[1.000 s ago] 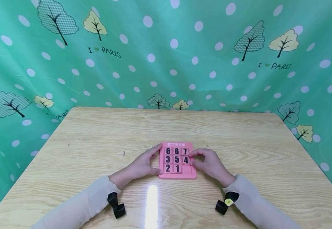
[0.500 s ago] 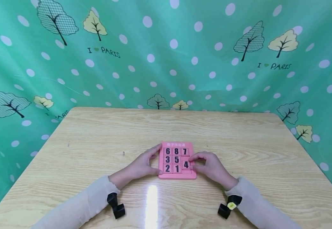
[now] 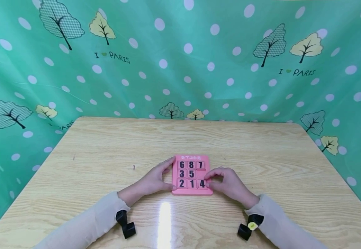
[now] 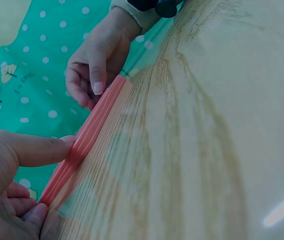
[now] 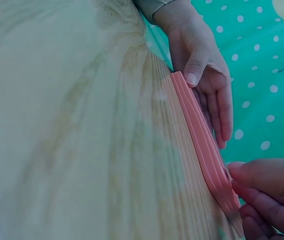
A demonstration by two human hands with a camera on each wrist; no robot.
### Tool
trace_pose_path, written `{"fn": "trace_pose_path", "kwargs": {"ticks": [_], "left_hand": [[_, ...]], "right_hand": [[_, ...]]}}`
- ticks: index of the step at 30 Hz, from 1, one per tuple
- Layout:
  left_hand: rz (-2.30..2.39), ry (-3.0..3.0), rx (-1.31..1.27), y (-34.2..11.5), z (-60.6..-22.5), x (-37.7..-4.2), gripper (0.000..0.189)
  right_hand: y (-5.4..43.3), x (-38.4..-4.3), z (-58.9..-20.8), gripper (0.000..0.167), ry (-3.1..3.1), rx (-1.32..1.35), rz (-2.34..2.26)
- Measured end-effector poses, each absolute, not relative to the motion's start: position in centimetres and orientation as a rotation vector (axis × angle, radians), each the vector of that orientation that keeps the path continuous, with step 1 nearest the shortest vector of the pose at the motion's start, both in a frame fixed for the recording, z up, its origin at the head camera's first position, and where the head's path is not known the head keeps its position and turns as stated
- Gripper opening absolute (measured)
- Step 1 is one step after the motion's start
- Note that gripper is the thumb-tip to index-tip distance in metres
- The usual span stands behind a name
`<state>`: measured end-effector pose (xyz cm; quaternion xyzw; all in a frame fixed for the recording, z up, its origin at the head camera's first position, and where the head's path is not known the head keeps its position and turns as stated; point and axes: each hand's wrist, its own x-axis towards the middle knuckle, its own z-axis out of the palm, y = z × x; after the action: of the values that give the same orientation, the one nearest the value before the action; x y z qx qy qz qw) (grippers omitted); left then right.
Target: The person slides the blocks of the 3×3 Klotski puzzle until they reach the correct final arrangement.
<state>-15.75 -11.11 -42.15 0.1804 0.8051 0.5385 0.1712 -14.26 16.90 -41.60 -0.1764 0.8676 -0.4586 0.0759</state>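
Observation:
A pink number sliding puzzle (image 3: 192, 193) lies flat on the table, its tiles reading 6 8 7, then 3 5 and a gap, then 2 1 4. My left hand (image 3: 153, 180) holds the puzzle's left side, forefinger near the top corner and thumb near the bottom one. With thumb and forefinger my right hand (image 3: 228, 183) holds the number 4 tile (image 3: 201, 183) in the bottom right place; its other fingers are curled. Both wrist views show the pink edge (image 4: 89, 132) of the puzzle from low down, with the tile faces hidden.
The wooden table (image 3: 121, 138) spreads around the puzzle on all sides. A green dotted curtain (image 3: 180, 69) hangs behind it. Black camera mounts (image 3: 125, 224) sit on both wrists. A bright light reflection falls on the near tabletop.
The number 4 tile has slid down from the middle right place to the bottom right, leaving the gap above it. My right hand moved down slightly with it; my left hand stayed in place.

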Motion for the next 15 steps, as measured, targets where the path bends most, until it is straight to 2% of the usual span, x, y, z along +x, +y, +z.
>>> {"fn": "trace_pose_path", "kwargs": {"ticks": [15], "left_hand": [[1.525,2.295,0.496,-11.1,-42.4,-15.7,0.099]], "right_hand": [[16.9,-16.0,-42.0,0.021,2.615,-0.416,-1.465]]}}
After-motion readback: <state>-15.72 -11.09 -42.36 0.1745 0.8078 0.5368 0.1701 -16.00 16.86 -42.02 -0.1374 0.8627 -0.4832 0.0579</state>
